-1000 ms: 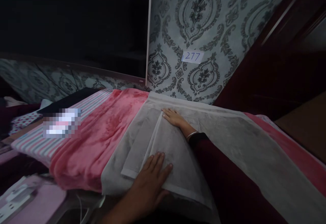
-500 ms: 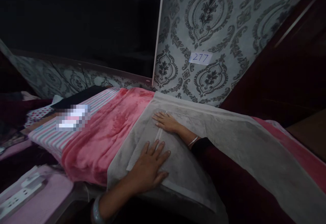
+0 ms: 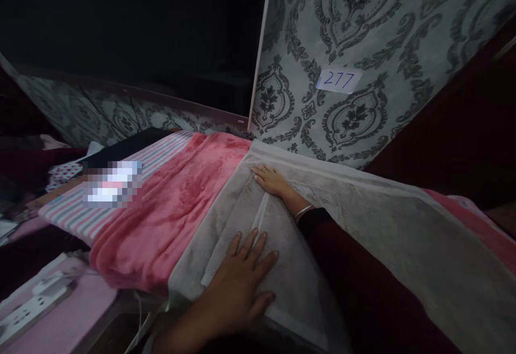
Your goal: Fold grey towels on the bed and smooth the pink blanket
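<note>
A thin grey-white sheet of cloth (image 3: pixel 371 230) covers the surface in front of me, with a folded piece of similar pale fabric (image 3: pixel 290 252) lying on it. My left hand (image 3: pixel 242 279) rests palm down on the near part of the folded piece, fingers spread. Farther back, my right hand (image 3: pixel 272 178) lies flat on the same fabric near its far end, fingers stretched out. Neither hand grips anything. Left of the pale cloth is a pink plush blanket (image 3: pixel 161 219), wrinkled, its edge against the sheet.
A striped cloth (image 3: pixel 76 209) lies beyond the blanket, with a blurred-out bright object (image 3: pixel 113 185) on it. A power strip (image 3: pixel 36 305) sits on a pink surface at lower left. Behind are a large dark screen (image 3: pixel 133 31) and a patterned wall with a "277" label (image 3: pixel 338 79).
My right hand has slid a little toward the far edge of the fabric. My left hand has shifted slightly to the right and nearer. The camera view has turned a little.
</note>
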`<control>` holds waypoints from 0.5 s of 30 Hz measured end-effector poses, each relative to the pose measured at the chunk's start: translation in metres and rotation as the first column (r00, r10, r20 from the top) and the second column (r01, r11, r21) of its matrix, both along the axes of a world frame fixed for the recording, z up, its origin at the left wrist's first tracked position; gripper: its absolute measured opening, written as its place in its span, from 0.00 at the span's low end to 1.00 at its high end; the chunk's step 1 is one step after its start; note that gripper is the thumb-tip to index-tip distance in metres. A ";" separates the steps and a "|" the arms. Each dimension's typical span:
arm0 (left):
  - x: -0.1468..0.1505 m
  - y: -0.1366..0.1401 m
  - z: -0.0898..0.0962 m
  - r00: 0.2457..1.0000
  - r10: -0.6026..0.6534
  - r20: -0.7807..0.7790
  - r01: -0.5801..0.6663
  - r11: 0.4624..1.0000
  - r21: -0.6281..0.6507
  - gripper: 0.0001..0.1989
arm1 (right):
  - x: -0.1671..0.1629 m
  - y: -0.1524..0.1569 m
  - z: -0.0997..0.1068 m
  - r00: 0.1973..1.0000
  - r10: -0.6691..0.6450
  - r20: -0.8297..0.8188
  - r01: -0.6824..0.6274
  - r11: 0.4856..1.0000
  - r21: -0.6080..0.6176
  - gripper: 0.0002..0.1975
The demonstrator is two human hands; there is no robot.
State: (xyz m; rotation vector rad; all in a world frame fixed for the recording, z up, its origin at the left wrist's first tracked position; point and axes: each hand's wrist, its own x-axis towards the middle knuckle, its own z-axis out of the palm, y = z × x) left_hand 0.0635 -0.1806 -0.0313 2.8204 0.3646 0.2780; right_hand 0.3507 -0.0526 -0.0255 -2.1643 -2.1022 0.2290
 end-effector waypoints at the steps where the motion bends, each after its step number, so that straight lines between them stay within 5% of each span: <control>1: 0.000 0.000 -0.001 1.000 -0.001 0.015 0.001 1.000 0.002 0.40 | 0.000 0.001 -0.001 1.000 -0.011 -0.009 0.011 1.000 0.008 0.30; 10: 0.001 0.002 -0.007 0.998 0.012 0.062 -0.014 0.999 0.039 0.36 | -0.007 -0.018 0.017 0.997 -0.075 -0.019 0.077 0.989 0.128 0.31; 15: 0.003 -0.001 -0.004 0.999 0.025 0.041 -0.028 0.998 0.058 0.34 | -0.033 -0.077 0.018 0.983 0.156 0.094 -0.165 0.982 0.092 0.28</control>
